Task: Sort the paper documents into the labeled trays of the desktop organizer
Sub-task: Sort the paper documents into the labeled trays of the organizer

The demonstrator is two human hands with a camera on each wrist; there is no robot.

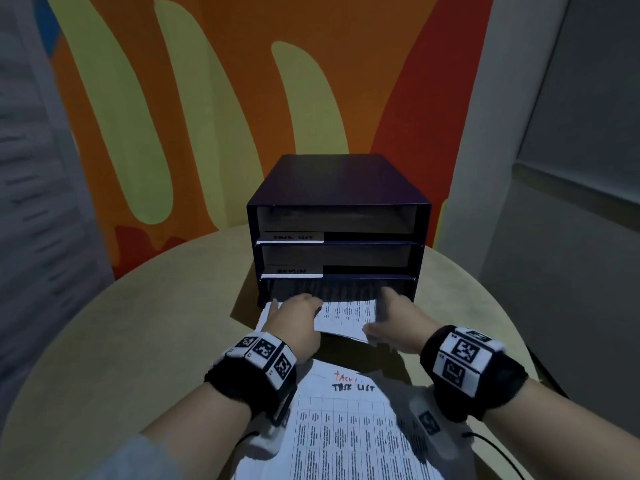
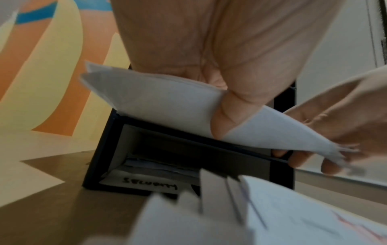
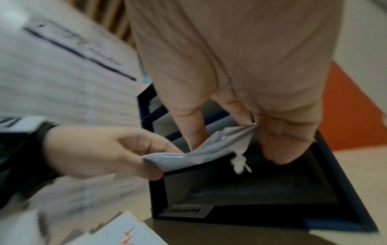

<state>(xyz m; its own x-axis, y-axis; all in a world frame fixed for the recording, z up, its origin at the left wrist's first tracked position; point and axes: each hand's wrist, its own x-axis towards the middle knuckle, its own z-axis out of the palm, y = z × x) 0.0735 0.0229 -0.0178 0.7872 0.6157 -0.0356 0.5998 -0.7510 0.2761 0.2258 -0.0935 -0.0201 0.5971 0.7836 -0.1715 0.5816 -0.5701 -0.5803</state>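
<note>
Both the left hand (image 1: 298, 318) and right hand (image 1: 393, 320) pinch a printed white paper sheet (image 1: 346, 315) entering the bottom tray of the dark three-tier desktop organizer (image 1: 337, 216); a "TASK LIST" paper stack (image 1: 349, 434) before it remains unsorted.

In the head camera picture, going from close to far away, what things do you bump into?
White printed task list sheet → left hand and right hand holding a white paper sheet → dark blue three-tray organizer → orange and yellow wall.
</note>
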